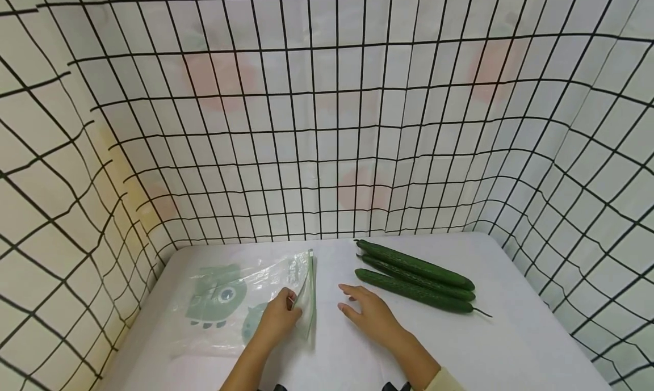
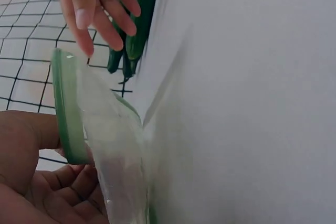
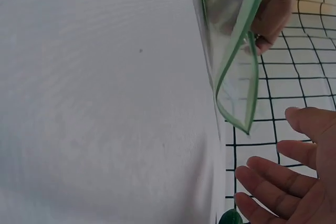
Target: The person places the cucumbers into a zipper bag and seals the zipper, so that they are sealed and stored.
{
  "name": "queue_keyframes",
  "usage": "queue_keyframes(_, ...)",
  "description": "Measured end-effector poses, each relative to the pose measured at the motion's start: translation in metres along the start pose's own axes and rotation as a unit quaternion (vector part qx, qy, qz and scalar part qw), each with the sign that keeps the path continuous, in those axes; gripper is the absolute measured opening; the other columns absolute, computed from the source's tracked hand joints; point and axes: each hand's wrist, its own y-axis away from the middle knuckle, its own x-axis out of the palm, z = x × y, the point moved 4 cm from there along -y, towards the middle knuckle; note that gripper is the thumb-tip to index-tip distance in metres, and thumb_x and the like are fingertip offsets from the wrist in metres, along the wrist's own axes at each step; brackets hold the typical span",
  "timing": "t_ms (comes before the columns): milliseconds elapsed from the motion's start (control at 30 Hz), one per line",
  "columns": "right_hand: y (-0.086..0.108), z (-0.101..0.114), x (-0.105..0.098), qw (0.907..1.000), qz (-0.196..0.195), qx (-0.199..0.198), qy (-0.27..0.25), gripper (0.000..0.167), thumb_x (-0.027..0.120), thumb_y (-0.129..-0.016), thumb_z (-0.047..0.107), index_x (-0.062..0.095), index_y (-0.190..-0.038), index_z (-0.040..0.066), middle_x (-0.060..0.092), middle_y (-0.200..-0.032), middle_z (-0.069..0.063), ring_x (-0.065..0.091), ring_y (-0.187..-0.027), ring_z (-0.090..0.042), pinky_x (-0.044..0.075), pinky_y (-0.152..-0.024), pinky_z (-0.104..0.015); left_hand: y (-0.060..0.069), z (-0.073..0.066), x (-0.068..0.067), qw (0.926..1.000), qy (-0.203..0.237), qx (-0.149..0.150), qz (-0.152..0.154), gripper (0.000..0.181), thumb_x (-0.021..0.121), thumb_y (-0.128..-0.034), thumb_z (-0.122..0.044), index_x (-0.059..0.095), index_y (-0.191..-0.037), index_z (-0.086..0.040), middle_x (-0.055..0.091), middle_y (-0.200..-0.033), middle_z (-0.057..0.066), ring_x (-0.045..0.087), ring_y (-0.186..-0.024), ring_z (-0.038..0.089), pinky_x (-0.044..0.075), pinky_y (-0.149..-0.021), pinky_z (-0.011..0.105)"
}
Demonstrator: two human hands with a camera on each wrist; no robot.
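A clear zip bag [image 1: 271, 272] with green monster prints lies on the left half of the table, its green-edged mouth facing right. My left hand [image 1: 278, 317] pinches the upper layer at that mouth between thumb and fingers. In the right wrist view the bag's green rim [image 3: 251, 98] stands parted in a loop. My right hand [image 1: 375, 314] hovers between the bag and the cucumbers, fingers spread and holding nothing. Several fingers [image 3: 278, 182] show apart in the right wrist view. Three long green cucumbers [image 1: 414, 291] lie side by side, right of that hand.
A white cloth covers the table [image 1: 485, 357]. Black grid netting [image 1: 337, 124] over pale sheeting rises behind the table and along both sides.
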Motion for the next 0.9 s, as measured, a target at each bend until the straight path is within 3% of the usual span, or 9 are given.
queue_keyframes(133,-0.003,0.006,0.005,0.9994,0.031,0.005,-0.013,0.053,0.061,-0.101,0.041,0.051,-0.148,0.020,0.065,-0.136,-0.005,0.065,-0.120,-0.024,0.055,-0.097,-0.051,0.002,-0.005,-0.002,0.9997,0.025,0.003,0.005,0.026,0.060,-0.0831,-0.006,0.055,-0.108,-0.005,0.053,-0.078,0.001,0.050,-0.064,0.014,0.040,-0.054,0.024)
queue_keyframes(300,-0.006,0.015,0.011,0.9948,0.076,0.014,-0.066,0.056,0.057,-0.103,0.044,0.045,-0.153,0.021,0.061,-0.142,-0.010,0.064,-0.122,-0.027,0.055,-0.099,-0.051,0.005,-0.014,-0.005,0.9981,0.059,0.009,0.018,0.019,0.057,-0.0886,-0.009,0.055,-0.107,-0.007,0.052,-0.077,0.001,0.054,-0.063,0.014,0.042,-0.053,0.022)
queue_keyframes(567,-0.018,0.011,0.027,0.9864,0.035,0.066,-0.147,0.045,0.062,-0.101,0.038,0.057,-0.143,0.020,0.069,-0.118,-0.008,0.070,-0.100,-0.019,0.058,-0.076,-0.030,0.010,-0.027,-0.005,0.9912,0.124,0.042,0.018,0.015,0.057,-0.0906,-0.008,0.055,-0.105,-0.009,0.058,-0.086,0.003,0.064,-0.072,0.012,0.056,-0.063,0.022)
queue_keyframes(667,-0.021,0.010,0.029,0.9787,0.019,0.081,-0.188,0.044,0.068,-0.098,0.025,0.060,-0.139,0.014,0.066,-0.114,-0.009,0.066,-0.098,-0.019,0.056,-0.073,-0.027,0.012,-0.031,-0.008,0.9915,0.106,0.075,0.005,0.021,0.057,-0.0912,-0.006,0.055,-0.111,-0.011,0.059,-0.083,0.001,0.062,-0.069,0.009,0.054,-0.058,0.023)
queue_keyframes(800,-0.023,0.008,0.027,0.9730,0.004,0.087,-0.214,0.049,0.069,-0.094,0.009,0.057,-0.141,0.008,0.064,-0.113,-0.012,0.062,-0.097,-0.018,0.054,-0.072,-0.025,0.014,-0.038,-0.014,0.9908,0.048,0.123,-0.031,0.037,0.055,-0.0939,-0.003,0.059,-0.129,-0.016,0.055,-0.082,-0.004,0.055,-0.067,0.005,0.050,-0.056,0.020)
queue_keyframes(900,-0.024,0.008,0.026,0.9717,0.002,0.090,-0.219,0.054,0.068,-0.093,0.006,0.052,-0.144,0.006,0.063,-0.112,-0.013,0.061,-0.095,-0.017,0.054,-0.071,-0.023,0.016,-0.041,-0.017,0.9893,0.007,0.136,-0.051,0.039,0.052,-0.0980,-0.003,0.065,-0.131,-0.019,0.051,-0.083,-0.006,0.047,-0.067,0.004,0.046,-0.057,0.019)
